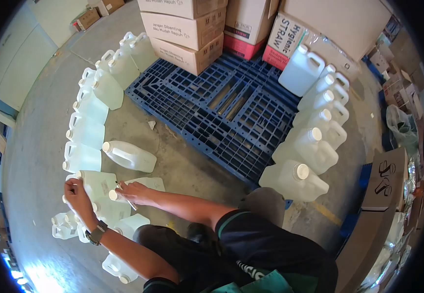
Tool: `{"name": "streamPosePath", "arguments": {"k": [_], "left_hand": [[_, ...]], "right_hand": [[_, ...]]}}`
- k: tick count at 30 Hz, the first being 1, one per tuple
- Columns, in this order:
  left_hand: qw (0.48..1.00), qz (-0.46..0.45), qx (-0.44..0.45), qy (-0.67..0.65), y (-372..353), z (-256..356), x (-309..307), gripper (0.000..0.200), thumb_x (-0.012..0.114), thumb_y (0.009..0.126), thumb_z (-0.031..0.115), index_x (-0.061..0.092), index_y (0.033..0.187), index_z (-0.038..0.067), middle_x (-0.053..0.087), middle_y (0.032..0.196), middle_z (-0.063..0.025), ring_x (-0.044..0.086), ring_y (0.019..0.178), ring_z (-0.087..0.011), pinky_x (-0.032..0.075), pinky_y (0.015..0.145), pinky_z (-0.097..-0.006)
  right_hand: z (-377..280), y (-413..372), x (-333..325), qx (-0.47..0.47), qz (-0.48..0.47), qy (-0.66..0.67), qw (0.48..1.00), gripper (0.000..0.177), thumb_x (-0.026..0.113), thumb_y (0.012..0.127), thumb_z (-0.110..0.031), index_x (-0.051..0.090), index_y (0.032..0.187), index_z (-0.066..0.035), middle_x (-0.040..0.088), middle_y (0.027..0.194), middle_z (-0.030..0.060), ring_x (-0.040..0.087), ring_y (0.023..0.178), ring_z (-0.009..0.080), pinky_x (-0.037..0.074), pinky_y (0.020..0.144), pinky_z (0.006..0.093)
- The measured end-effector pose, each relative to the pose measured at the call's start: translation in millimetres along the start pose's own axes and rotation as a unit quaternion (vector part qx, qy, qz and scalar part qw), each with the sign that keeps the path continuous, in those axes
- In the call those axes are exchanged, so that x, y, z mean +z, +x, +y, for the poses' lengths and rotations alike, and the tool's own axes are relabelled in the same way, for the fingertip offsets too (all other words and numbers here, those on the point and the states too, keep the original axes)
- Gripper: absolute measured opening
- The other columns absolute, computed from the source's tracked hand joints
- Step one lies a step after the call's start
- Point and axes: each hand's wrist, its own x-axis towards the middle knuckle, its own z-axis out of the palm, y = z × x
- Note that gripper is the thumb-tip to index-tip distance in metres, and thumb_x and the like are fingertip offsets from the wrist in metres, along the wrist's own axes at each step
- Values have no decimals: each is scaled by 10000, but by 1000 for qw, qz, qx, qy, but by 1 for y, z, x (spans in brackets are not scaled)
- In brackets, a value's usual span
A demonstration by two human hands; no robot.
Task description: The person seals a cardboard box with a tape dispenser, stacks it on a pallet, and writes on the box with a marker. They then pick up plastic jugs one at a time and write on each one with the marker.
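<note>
My left hand (77, 199), with a watch on its wrist, is at the top of a translucent jug (99, 185) near its white cap; the fingers are bent, and what they grip is hidden. My right hand (136, 192) is closed on a thin white stick-like object (133, 205), beside the white cap of another jug (153, 183). Just above that, a jug (136, 157) with a white cap leans to one side on the floor. More jugs (124, 225) stand close below my hands.
A row of jugs (87, 132) curves along the left, and another (319, 112) lines the right side. Between them lies a blue plastic pallet (212, 117) bearing stacked cartons (182, 29). My knees are at the bottom centre. More cardboard (383, 180) stands at the right.
</note>
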Motion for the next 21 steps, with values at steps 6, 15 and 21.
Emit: {"name": "streamPosePath", "arguments": {"k": [6,15,21], "left_hand": [[990,125,-45,-40,3,-48,2,368,654,939,292,526,695,48,391,656,44,313,633,-65,273,543,-259],[978,98,-91,-161,15,-18,51,454,575,949,471,544,742,68,437,710,18,356,637,-102,314,591,-281],[985,77,-53,-143,6,9,80,485,564,973,435,482,694,47,362,652,31,288,622,-86,250,550,-271]], "right_hand": [[6,-18,-44,141,-15,160,977,251,593,860,-143,427,1032,-70,486,1108,221,566,930,390,438,817,491],[9,-138,-289,123,154,1,980,420,767,598,-34,506,925,-67,540,912,143,558,870,325,451,761,406],[96,-268,-400,165,282,-147,933,465,840,614,-78,507,938,-67,554,859,111,576,754,290,461,680,375]]}}
